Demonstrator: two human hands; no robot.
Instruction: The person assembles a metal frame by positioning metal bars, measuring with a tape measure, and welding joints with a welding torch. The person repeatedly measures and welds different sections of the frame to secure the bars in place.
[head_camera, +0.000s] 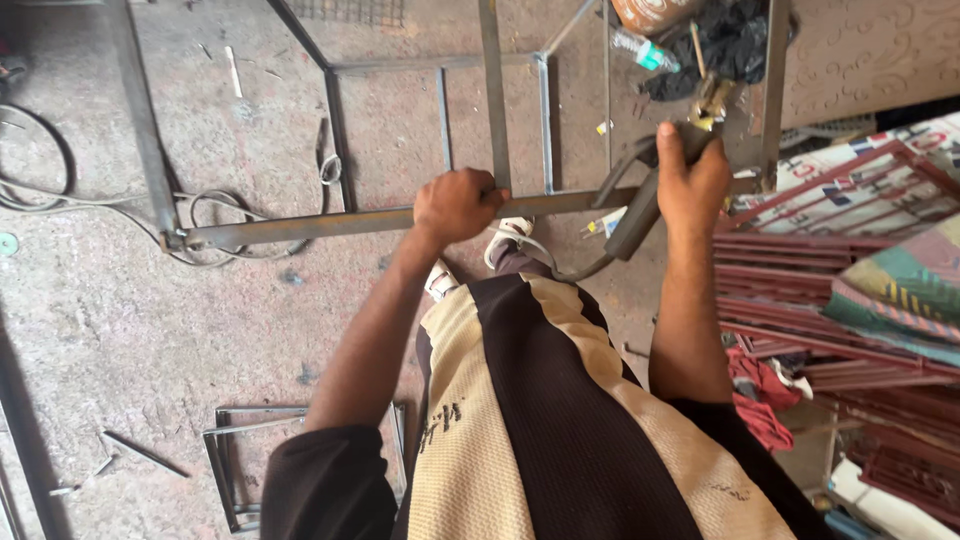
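Observation:
A grey steel frame of welded bars stands in front of me, its near horizontal bar (300, 225) running left to right. My left hand (455, 205) is closed around that bar where an upright bar (494, 95) meets it. My right hand (692, 175) grips a welding electrode holder (640, 205), its grey handle angled down to the left and its brass jaw (712, 100) raised near the frame's right upright (773, 90). A cable (575, 268) trails from the handle toward my legs.
Stacked dark red metal frames (800, 290) and patterned cloth (900, 290) lie at the right. Cables (215, 205) loop on the concrete floor at the left. A small rectangular frame (225, 460) and loose rods (145, 453) lie at the lower left. A black bag (725, 40) and bottle (640, 48) sit beyond.

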